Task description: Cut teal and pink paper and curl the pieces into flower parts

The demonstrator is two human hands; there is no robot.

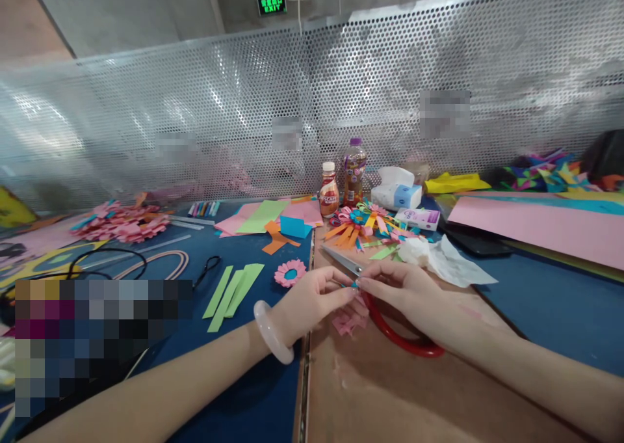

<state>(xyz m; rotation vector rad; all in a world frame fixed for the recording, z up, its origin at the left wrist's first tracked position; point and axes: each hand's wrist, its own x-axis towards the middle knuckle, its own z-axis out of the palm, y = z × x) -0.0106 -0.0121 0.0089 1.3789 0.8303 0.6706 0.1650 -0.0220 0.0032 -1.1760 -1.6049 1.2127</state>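
My left hand (312,303), with a pale bangle (273,332) on its wrist, pinches a small blue piece of paper (355,285). The fingertips of my right hand (407,293) close on the same piece, meeting the left ones; much of it is hidden. Under my hands lie scissors with red handles (397,342), their silver blades (341,259) pointing away to the left. A pink fringed paper piece (350,321) shows just below my left fingers. Left of that hand, a finished-looking pink paper flower (290,273) with a blue centre rests on the blue surface.
Green paper strips (234,296) lie at left, with a heap of pink paper flowers (124,222) behind. Two bottles (354,173), a tissue pack (397,189), colourful paper flowers (361,222) and a crumpled tissue (446,261) stand or lie ahead. Pink sheets (541,228) are at right.
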